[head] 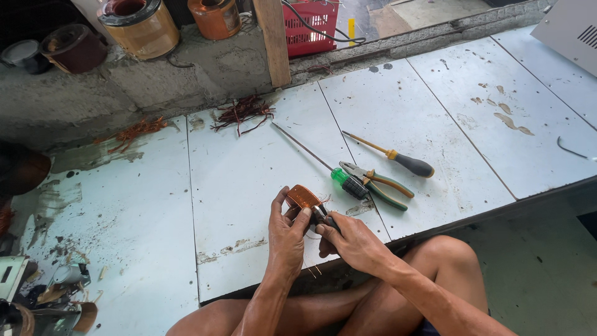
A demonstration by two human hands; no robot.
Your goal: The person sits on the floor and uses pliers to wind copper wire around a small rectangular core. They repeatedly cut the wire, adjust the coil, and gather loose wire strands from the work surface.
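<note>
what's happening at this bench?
A person sits at the edge of a white tiled surface, both hands on a small coil wrapped in orange tape. The left hand grips the coil; the right hand holds a dark tool against it. Beside them lie a green-handled screwdriver, pliers and a black-handled screwdriver. Scraps of copper wire sit farther back, with larger coils on the concrete ledge.

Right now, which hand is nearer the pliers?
Right. The right hand sits just below-left of the pliers, not touching them; the left hand is farther left, holding the copper coil.
</note>
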